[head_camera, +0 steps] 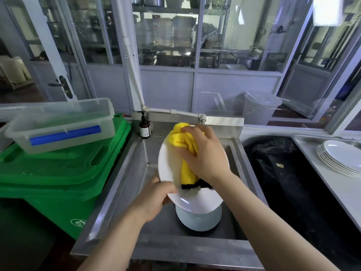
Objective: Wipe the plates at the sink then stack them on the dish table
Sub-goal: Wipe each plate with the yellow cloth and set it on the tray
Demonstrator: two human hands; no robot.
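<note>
Grip status: plate (170, 163) rim is held by left hand (154, 200), yellow cloth (184, 145) is clutched by right hand (205, 153). Several plates (340, 159) already stacked on desk (320, 180); more left in sink (136, 153).

Over the sink (125, 178), the left hand (154, 200) grips a white plate (168, 163) at seven o'clock; the right hand (205, 153) presses a yellow cloth (183, 139) onto it.
</note>
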